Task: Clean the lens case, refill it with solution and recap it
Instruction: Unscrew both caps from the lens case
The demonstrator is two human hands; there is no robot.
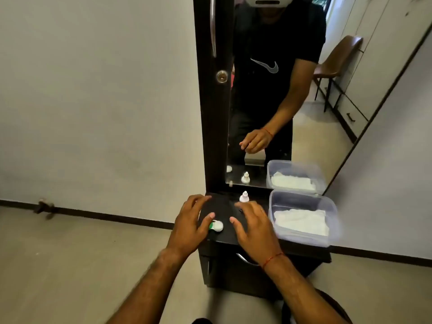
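Observation:
The lens case (217,226), white with a green part, lies on the dark dresser top (224,206) near its front left. My left hand (190,226) hovers over the case's left side with fingers spread, its thumb tip just above the case; contact is unclear. My right hand (253,228) is spread open to the right of the case, holding nothing. A small white solution bottle (244,197) stands upright behind my right hand, near the mirror.
A clear plastic box (304,199) with white tissue (300,222) inside sits at the right of the dresser top. A tall mirror (292,101) rises behind, beside a dark cabinet door with a handle (212,26). A drawer handle (243,258) shows below the top.

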